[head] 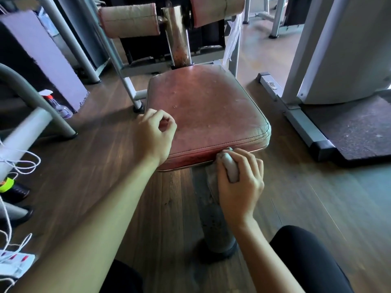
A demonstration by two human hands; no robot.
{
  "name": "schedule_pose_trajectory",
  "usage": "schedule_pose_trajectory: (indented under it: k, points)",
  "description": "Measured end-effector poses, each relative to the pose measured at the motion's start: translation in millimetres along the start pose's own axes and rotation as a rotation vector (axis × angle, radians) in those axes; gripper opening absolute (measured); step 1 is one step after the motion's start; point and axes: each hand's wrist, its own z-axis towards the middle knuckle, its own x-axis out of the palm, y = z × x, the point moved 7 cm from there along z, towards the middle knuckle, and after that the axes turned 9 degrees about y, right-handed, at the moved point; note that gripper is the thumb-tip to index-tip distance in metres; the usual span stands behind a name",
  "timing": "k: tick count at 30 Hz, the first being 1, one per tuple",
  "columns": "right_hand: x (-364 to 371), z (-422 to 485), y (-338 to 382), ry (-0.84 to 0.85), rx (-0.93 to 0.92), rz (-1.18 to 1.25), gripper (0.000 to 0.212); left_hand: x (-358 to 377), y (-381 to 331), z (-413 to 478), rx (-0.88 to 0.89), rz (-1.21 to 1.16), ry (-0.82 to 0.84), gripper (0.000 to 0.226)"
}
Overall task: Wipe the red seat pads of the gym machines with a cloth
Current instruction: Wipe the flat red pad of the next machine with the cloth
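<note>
A worn red seat pad [209, 106] fills the middle of the view, mounted on a grey machine frame. My right hand [239, 182] grips a bunched grey cloth [230, 168] and presses it against the pad's front edge. The cloth's tail hangs down below my fingers. My left hand [154, 134] rests at the pad's front left corner with its fingers loosely curled, holding nothing.
Two faded red roller pads [129, 20] sit above the seat at the back. A spray bottle [58, 106] stands on the wood floor at the left. A grey machine base with a dark mat [355, 127] lies to the right. White cords [21, 163] trail at the far left.
</note>
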Motion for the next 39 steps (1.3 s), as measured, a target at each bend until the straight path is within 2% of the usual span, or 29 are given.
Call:
schedule_pose_trajectory:
  k: [3, 7, 11, 14, 17, 19, 24, 27, 33, 35, 39]
  points:
    - [-19, 19, 9, 0.1, -0.074, 0.03, 0.007, -2, -2, -2, -0.008, 0.014, -0.011, 0.014]
    - [-38, 90, 48, 0.2, -0.225, 0.021, 0.008, -3, -2, -2, 0.002, 0.021, -0.001, 0.01]
    - [8, 159, 34, 0.533, -0.244, -0.166, 0.018, -4, -4, -3, -0.014, 0.0, 0.042, 0.012]
    - [44, 163, 10, 0.751, -0.213, -0.367, 0.029, -2, -4, -3, -0.021, -0.017, 0.077, 0.012]
    - [44, 154, 4, 0.72, -0.202, -0.416, 0.044, -1, -1, -3, -0.038, -0.007, 0.09, 0.015]
    - [43, 152, 3, 0.716, -0.197, -0.391, 0.046, 0, -1, -2, -0.043, 0.006, 0.106, 0.011]
    - [46, 159, 0, 0.746, -0.238, -0.365, 0.029, -2, 1, -2, -0.039, 0.014, 0.11, 0.013]
    - [50, 164, 2, 0.819, -0.294, -0.348, 0.024, -4, 2, -6, -0.03, 0.013, 0.115, 0.014]
    - [49, 167, 1, 1.018, -0.378, -0.269, 0.033, -9, -9, -1, -0.057, 0.176, 0.121, 0.006]
    - [53, 171, -2, 1.058, -0.404, -0.276, 0.03, -6, -11, 5, -0.096, 0.247, 0.122, 0.009]
    - [69, 184, -13, 1.075, -0.43, -0.282, 0.027, 0, -22, 12, -0.105, 0.412, 0.055, 0.029]
